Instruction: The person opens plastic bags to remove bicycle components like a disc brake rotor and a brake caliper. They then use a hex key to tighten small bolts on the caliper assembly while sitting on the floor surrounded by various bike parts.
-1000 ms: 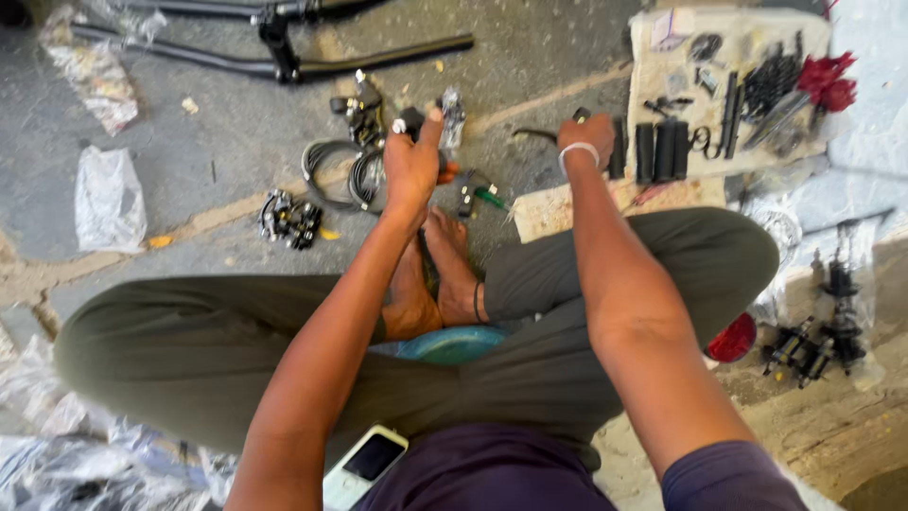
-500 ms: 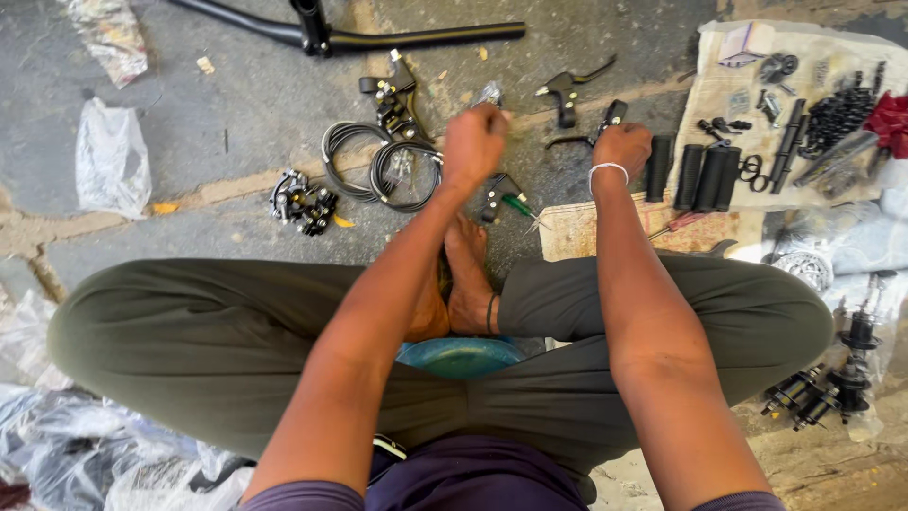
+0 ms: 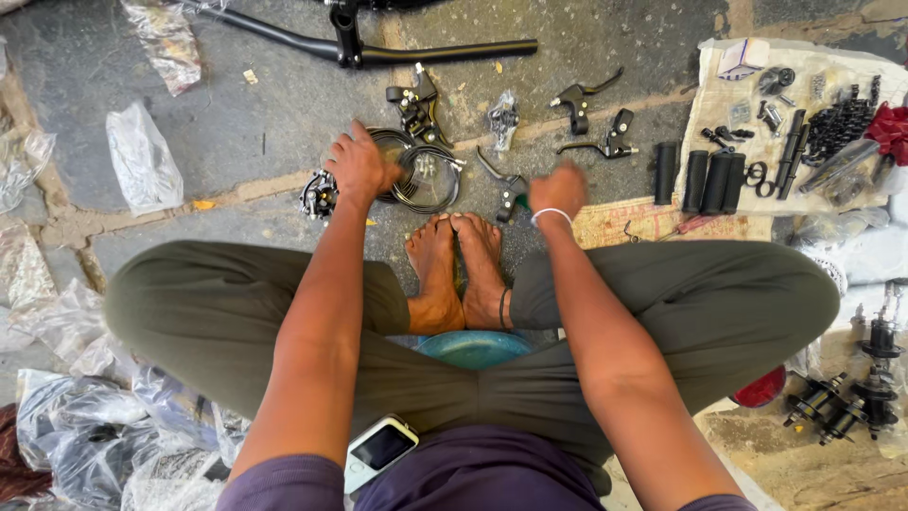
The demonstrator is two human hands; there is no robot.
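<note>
I sit cross-legged on a stone floor with bicycle parts laid out in front of my bare feet (image 3: 459, 270). My left hand (image 3: 359, 168) rests on the left edge of a coil of black cable (image 3: 426, 178), fingers curled over it, next to a small black brake part (image 3: 317, 196). My right hand (image 3: 558, 189) is curled into a fist just right of a black brake lever (image 3: 499, 175). A green tool tip (image 3: 520, 202) shows at the fist's edge; whether the fist grips it is hidden.
A black handlebar (image 3: 397, 47) lies at the back. More brake levers (image 3: 596, 132) sit ahead. A cloth (image 3: 728, 104) at the right carries black grips (image 3: 705, 180) and small parts. Plastic bags (image 3: 142, 161) lie left, hubs (image 3: 851, 397) at the right, a phone (image 3: 378, 449) on my lap.
My left hand has moved left and down from the middle onto the cable coil. My right hand has drawn back from near the grips to the brake lever by my feet.
</note>
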